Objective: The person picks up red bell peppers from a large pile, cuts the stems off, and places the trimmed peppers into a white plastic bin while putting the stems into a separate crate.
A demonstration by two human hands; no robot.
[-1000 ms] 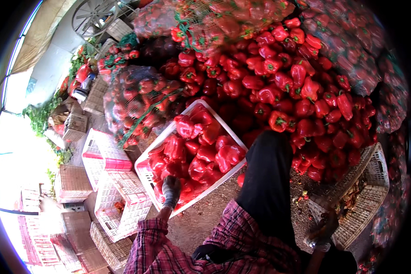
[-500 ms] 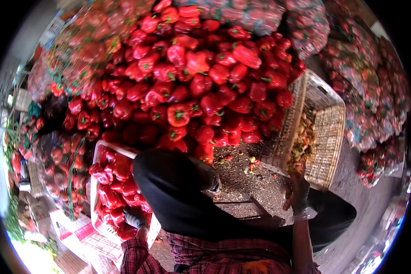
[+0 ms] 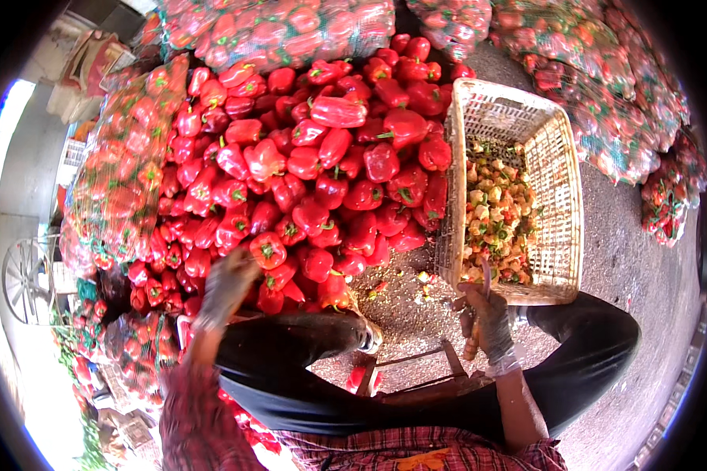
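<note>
My gloved left hand (image 3: 229,288), blurred, reaches over the lower left of a large pile of loose red bell peppers (image 3: 342,161), close to one with its green stem up (image 3: 268,251); its fingers are smeared. My gloved right hand (image 3: 485,326) grips a small knife (image 3: 486,276) by its wooden handle, blade upward, at the near end of an upright plastic basket (image 3: 573,196). Inside that basket lie cut pepper cores and stems (image 3: 495,204).
Mesh sacks of peppers (image 3: 275,31) border the pile, more at right (image 3: 605,118). My bent legs (image 3: 581,330) flank a low stool frame (image 3: 453,357). Scraps litter the ground (image 3: 401,286). A spoked wheel (image 3: 31,279) stands at left.
My view has swung rightward. My left hand has left the white crate of peppers and moved up to the loose pile. My right hand stays by the basket.
</note>
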